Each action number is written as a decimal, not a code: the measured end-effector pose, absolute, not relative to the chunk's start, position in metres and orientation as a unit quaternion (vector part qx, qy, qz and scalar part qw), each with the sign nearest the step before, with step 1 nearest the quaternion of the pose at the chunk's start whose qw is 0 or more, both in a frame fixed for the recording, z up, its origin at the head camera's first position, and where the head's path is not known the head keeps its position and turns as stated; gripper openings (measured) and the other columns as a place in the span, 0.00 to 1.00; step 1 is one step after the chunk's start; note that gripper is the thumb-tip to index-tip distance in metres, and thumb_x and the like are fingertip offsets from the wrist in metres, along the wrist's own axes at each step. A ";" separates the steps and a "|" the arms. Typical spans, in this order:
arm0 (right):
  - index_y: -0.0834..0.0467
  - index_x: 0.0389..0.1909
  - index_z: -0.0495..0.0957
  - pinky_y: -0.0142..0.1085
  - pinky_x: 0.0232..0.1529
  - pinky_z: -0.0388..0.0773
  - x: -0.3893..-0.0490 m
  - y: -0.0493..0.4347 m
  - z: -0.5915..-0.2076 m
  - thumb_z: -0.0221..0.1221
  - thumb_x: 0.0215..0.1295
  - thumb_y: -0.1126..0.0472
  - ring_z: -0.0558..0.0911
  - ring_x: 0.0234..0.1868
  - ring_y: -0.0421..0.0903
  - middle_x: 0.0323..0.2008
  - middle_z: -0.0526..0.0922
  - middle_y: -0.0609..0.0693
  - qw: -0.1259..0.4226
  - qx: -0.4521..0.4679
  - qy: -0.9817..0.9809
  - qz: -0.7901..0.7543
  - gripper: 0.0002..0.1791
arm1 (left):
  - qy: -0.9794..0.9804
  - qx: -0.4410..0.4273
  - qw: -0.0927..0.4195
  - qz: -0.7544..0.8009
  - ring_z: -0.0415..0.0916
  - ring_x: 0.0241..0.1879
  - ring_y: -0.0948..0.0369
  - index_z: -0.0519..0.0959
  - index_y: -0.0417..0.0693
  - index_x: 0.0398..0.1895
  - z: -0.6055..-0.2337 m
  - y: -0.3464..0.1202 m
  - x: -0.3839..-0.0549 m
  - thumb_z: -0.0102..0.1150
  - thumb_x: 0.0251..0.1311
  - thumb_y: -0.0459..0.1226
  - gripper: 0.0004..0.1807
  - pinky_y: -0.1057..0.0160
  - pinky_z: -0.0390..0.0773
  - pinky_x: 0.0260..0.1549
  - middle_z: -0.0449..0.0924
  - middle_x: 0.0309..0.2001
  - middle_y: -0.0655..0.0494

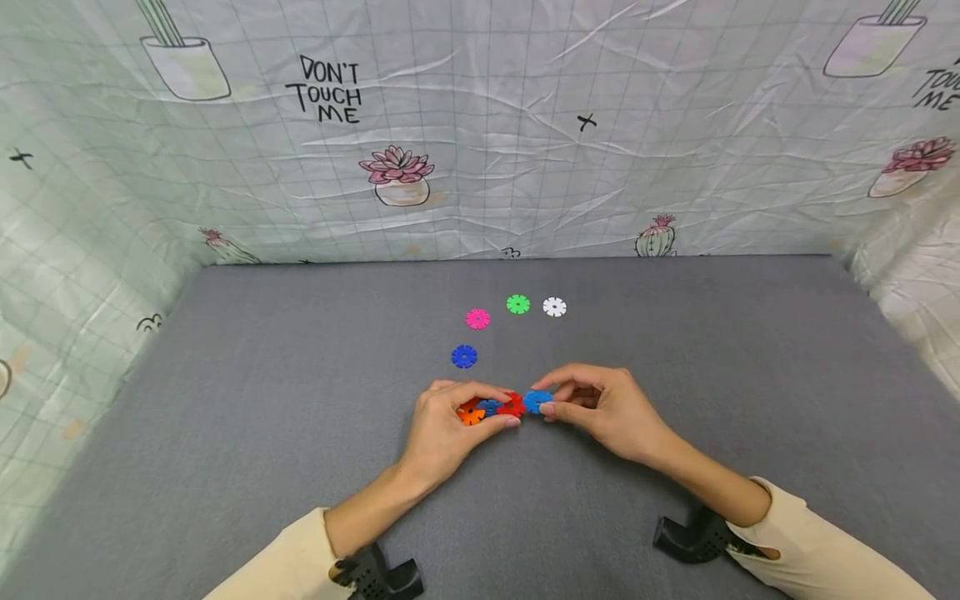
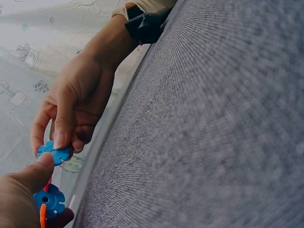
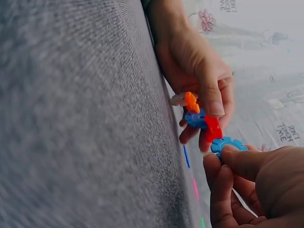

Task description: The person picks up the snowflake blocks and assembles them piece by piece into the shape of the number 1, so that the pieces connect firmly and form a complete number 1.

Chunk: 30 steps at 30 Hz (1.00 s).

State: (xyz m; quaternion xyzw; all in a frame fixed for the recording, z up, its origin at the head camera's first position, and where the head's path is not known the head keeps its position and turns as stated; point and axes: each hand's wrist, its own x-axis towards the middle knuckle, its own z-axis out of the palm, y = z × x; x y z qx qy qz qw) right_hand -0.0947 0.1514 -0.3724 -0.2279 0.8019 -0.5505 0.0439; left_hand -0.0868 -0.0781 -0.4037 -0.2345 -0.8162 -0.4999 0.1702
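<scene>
Near the middle of the table, my left hand (image 1: 438,429) grips a short chain of notched plastic discs between thumb and fingers. In it are an orange disc (image 1: 468,417), a blue disc (image 3: 194,119) and a red disc (image 3: 213,127), slotted together at angles. A whitish piece (image 3: 178,99) shows beyond the orange one in the right wrist view. My right hand (image 1: 618,412) pinches a light blue disc (image 1: 536,402) between thumb and fingers, its edge right at the red disc. Fingers partly cover the chain in the head view.
Loose notched discs lie flat beyond my hands: dark blue (image 1: 457,357), pink (image 1: 472,319), green (image 1: 512,304) and white (image 1: 549,307). The grey table (image 1: 300,350) ends at a printed cloth backdrop (image 1: 480,125) behind and at both sides.
</scene>
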 end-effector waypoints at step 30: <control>0.53 0.40 0.84 0.34 0.29 0.80 -0.089 0.144 -0.382 0.67 0.55 0.68 0.84 0.27 0.46 0.26 0.84 0.44 0.000 -0.254 0.782 -0.569 0.12 | -0.804 -0.230 0.173 -0.520 0.75 0.30 0.65 0.88 0.55 0.29 -0.405 -0.078 -0.087 0.80 0.30 0.38 0.16 0.67 0.67 0.33 0.85 0.34 0.70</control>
